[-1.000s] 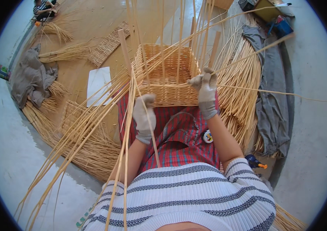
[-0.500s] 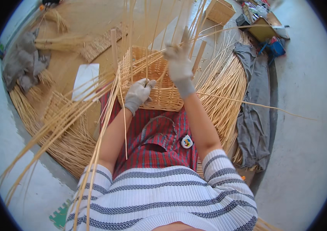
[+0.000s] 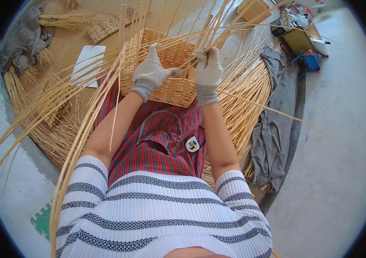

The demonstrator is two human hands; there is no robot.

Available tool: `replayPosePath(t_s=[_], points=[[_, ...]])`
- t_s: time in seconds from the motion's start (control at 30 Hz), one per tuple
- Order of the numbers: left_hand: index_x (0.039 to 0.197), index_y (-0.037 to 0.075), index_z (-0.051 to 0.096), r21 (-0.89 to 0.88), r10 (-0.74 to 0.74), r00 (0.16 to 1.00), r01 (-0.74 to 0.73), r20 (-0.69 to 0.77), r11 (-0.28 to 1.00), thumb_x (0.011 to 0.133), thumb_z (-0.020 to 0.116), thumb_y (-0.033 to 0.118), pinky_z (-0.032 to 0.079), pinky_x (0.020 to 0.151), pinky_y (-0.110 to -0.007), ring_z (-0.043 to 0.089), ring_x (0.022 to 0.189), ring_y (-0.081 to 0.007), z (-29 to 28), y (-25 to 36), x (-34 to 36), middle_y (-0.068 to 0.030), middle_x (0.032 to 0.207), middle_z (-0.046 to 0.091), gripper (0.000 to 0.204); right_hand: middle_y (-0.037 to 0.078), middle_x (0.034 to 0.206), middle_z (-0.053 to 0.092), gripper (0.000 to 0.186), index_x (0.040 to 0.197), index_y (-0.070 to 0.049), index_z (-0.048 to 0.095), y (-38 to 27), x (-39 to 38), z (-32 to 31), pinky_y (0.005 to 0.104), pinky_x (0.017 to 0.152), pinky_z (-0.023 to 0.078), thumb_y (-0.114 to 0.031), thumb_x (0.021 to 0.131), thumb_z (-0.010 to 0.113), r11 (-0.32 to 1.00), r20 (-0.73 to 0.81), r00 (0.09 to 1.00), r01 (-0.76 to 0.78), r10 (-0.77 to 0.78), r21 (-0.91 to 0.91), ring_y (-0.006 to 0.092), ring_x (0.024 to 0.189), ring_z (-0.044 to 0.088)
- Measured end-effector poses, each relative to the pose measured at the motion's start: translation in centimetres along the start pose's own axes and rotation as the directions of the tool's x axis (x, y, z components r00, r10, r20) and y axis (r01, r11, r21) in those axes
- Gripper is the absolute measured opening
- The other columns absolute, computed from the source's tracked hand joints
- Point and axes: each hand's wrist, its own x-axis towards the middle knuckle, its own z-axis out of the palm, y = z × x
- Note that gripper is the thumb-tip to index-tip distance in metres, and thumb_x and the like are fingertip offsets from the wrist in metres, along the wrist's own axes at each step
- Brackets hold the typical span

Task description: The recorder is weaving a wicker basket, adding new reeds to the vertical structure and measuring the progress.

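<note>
Reaching over the near wall of a woven basket (image 3: 170, 93), two gloved hands are at its near edge. The basket sits at the far edge of a red checked apron (image 3: 152, 150), its mouth tilted so that part of the inside shows, with tall thin rods rising from its walls. A flat wooden stick (image 3: 123, 26) stands at its left edge.

The left hand (image 3: 150, 74) lies over the near rim, left of the middle, with thumb and forefinger spread wide apart. Its other fingers are hidden, so I cannot tell whether they have hold of anything. The right hand (image 3: 208, 74) is at the basket's near right corner, fingers curled and pinched around thin cane strips (image 3: 189, 62). The two hands are apart, the left thumb pointing toward the right hand.

More long canes (image 3: 73, 148) cross the basket and hang past its left edge, down beside the left sleeve. One thin cane (image 3: 260, 105) juts out to the right from behind the right wrist.

A small white round thing (image 3: 192, 144) lies near the apron's right edge. On the floor to the right is a thick bundle of canes (image 3: 243, 105), with a grey cloth (image 3: 273, 124) along its outer edge. To the left lies a white sheet (image 3: 87, 64).
</note>
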Motion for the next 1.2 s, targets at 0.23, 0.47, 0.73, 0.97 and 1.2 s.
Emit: replayPosePath(t_s=[0.23,0.47,0.73,0.97,1.2], points=[[0.085,0.006,0.064,-0.444,-0.008,1.0,0.006,-0.002,0.896,0.072,0.083,0.056,0.046,0.063,-0.033,0.053,0.064,-0.0156,3.1,-3.8,3.3,-0.0037,0.071,0.06,0.056,0.012,0.077,0.067,0.021,0.091,-0.003,0.048,3.5,-5.1,-1.2,0.0309,0.065,0.055,-0.02,0.103,0.05,0.873,-0.055,0.952,-0.253,0.301,0.416,0.019,0.069,0.068],[0.086,0.006,0.065,-0.403,0.019,1.0,-0.019,-0.004,0.915,0.08,0.08,0.047,0.046,0.063,-0.032,0.054,0.065,-0.0133,2.8,-3.3,2.5,-0.0017,0.073,0.062,0.044,0.011,0.084,0.067,0.015,0.096,-0.005,0.05,-1.4,-8.3,-1.8,0.0355,0.078,0.058,-0.017,0.105,0.047,0.917,0.04,0.976,-0.214,0.213,0.336,0.02,0.076,0.068],[0.103,0.003,0.057,-0.635,0.211,0.901,0.089,0.38,0.767,0.102,0.054,0.025,0.056,0.055,-0.032,0.066,0.063,-0.0173,5.2,2.1,-0.4,-0.0136,0.105,0.066,0.023,0.007,0.089,0.068,0.012,0.101,-0.005,0.054,3.5,-4.4,-9.3,0.0258,0.058,0.054,-0.01,0.096,0.064,0.715,-0.134,0.775,-0.483,0.618,0.505,0.0168,0.08,0.067],[0.102,0.001,0.06,-0.562,0.064,0.915,0.189,0.399,0.805,0.102,0.055,0.024,0.052,0.042,-0.029,0.065,0.05,-0.0158,8.4,2.4,-1.8,-0.0084,0.074,0.065,0.024,0.013,0.127,0.061,0.062,0.146,-0.005,0.043,0.0,6.6,-3.5,0.0291,0.087,0.051,-0.003,0.088,0.066,0.773,0.152,0.937,0.346,-0.315,-0.531,0.0188,0.106,0.064],[0.1,0.0,0.062,-0.534,0.047,0.918,0.187,0.394,0.825,0.098,0.063,0.023,0.052,0.054,-0.029,0.065,0.057,-0.0149,7.9,1.2,-1.2,-0.0079,0.073,0.067,0.024,0.015,0.106,0.071,0.039,0.123,-0.004,0.063,8.6,-0.8,-11.5,0.0333,0.082,0.054,-0.003,0.085,0.07,0.729,-0.072,0.931,-0.327,0.358,-0.601,0.0242,0.094,0.069]])
